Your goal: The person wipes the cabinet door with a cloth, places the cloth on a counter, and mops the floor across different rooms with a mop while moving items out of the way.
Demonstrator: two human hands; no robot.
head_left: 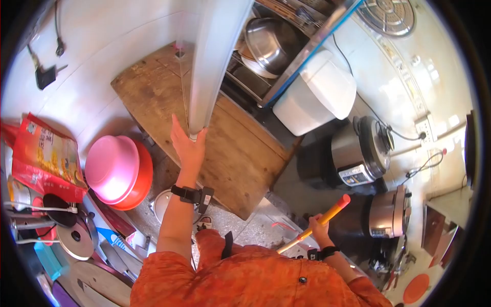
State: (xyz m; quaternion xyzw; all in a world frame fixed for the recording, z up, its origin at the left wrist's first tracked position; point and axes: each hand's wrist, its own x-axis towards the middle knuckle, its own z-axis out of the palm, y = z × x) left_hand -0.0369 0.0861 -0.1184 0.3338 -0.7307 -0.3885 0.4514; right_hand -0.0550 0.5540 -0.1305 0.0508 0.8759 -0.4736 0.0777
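My left hand [188,145] is raised at the lower end of a tall white door panel [212,61], fingers spread and the palm against its edge. A wooden board or tabletop [245,158] lies beyond it. On the right, my right hand [320,231] is wrapped round a yellow stick [332,211] with a red end, which slants down toward my body. Its lower end is hidden by my orange clothing.
Pink basin [112,166] and red bag [46,156] on the left, with pans and lids [76,235] below. A cabinet with a steel bowl [268,46], white bin [317,92], and two cookers [358,151] [391,212] are at the right.
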